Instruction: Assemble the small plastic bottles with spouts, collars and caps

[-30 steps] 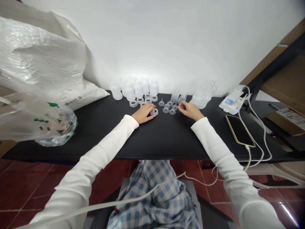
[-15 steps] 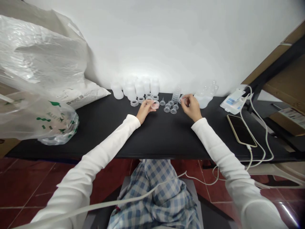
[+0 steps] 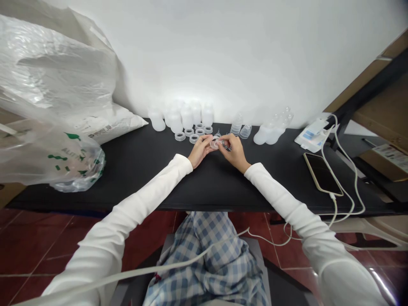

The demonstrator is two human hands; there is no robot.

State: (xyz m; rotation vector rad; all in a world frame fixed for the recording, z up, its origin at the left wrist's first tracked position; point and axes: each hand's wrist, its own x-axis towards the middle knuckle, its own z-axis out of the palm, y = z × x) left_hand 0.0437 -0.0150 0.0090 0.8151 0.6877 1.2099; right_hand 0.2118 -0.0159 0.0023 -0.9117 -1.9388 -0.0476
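Over the black table, my left hand [image 3: 201, 149] is closed on a clear plastic bottle collar ring [image 3: 214, 143], held between thumb and fingers. My right hand [image 3: 234, 149] meets it from the other side, thumb and fingertips pinched at the ring; any small part between them I cannot make out. Several similar collar rings [image 3: 194, 138] lie beyond my left hand. Small clear discs with thin upright stems [image 3: 218, 133] lie just behind my hands, partly hidden by my right fingers. A stack of clear caps [image 3: 236, 124] and a single clear cap [image 3: 245, 131] stand behind my right hand.
Frosted white bottles [image 3: 176, 122] stand against the wall. Clear-tipped domed pieces [image 3: 270, 132] cluster at right. A phone [image 3: 322, 173] with a white cable [image 3: 355, 187] and a white-blue packet [image 3: 313, 135] lie further right. Plastic bags [image 3: 76, 157] occupy the left side.
My right hand has moved left from beside the cap stack to the ring in my left hand. The single cap is now uncovered. My left hand has shifted slightly right with the ring.
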